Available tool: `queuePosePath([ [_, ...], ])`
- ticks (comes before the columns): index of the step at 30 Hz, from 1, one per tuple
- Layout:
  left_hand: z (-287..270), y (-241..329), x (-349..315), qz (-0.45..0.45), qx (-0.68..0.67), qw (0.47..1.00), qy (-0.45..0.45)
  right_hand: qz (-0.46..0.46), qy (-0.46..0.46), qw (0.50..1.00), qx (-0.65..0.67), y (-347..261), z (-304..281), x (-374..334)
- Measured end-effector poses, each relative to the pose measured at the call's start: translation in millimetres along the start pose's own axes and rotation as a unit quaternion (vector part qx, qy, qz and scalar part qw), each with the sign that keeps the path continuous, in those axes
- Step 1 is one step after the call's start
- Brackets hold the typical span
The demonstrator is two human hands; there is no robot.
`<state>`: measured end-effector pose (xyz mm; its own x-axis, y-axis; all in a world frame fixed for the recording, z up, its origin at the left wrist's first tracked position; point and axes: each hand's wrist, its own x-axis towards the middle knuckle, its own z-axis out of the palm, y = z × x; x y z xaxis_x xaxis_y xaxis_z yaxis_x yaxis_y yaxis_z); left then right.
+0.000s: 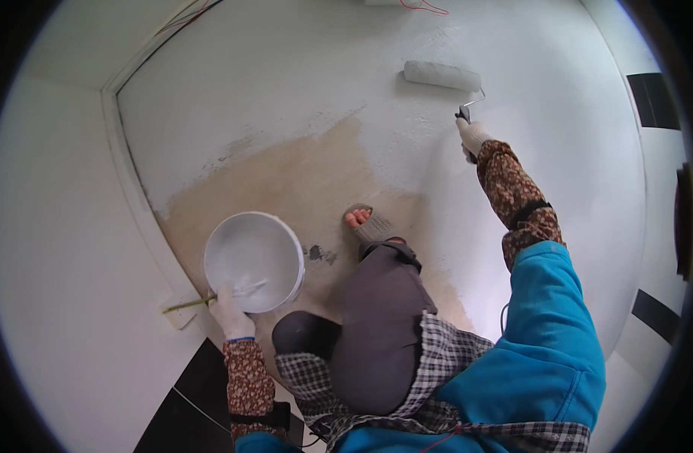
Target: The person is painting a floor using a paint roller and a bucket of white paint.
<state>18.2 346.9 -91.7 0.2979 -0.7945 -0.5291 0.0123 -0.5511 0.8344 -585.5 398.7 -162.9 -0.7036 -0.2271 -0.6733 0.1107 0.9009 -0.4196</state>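
Observation:
My right hand (473, 136), in a white glove, is closed around the dark handle of a paint roller (441, 75). The roller's sleeve, coated in pale paint, rests on the freshly coated floor at the far right. My left hand (231, 315), also gloved, is closed at the near rim of a white bucket (292, 260). Inside the bucket is white paint (248, 253). A thin greenish stick (188, 304) crosses the rim at this hand, and a paint-covered end shows inside the bucket. Whether the fingers also pinch the stick is hidden.
Wet whitish coating (286, 83) covers the far and right floor; a bare tan patch (286, 170) surrounds my sandalled foot (369, 220). White walls (52, 204) bound the left side. Dark tiles (654, 100) line the right. Red wire (429, 7) lies at the far edge.

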Motion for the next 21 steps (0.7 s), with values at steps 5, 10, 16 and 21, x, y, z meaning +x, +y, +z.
queuePosePath([
  [5,5.6,1.1,5.8,0.034,-0.002,0.999,-0.007,-0.103,0.019,0.98,-0.171,66.5,7.7,-45.8],
  [10,5.2,-9.3,10.7,0.072,-0.014,0.997,-0.015,-0.013,-0.007,0.996,-0.093,176.1,-4.1,-130.1],
  [16,-3.1,-29.8,23.1,0.076,0.134,0.986,0.066,-0.075,0.0,0.984,-0.159,300.1,-6.4,-124.1],
  [21,-4.0,-33.2,22.5,0.077,0.061,0.993,0.07,-0.141,-0.017,0.952,-0.272,278.9,7.3,-102.7],
])
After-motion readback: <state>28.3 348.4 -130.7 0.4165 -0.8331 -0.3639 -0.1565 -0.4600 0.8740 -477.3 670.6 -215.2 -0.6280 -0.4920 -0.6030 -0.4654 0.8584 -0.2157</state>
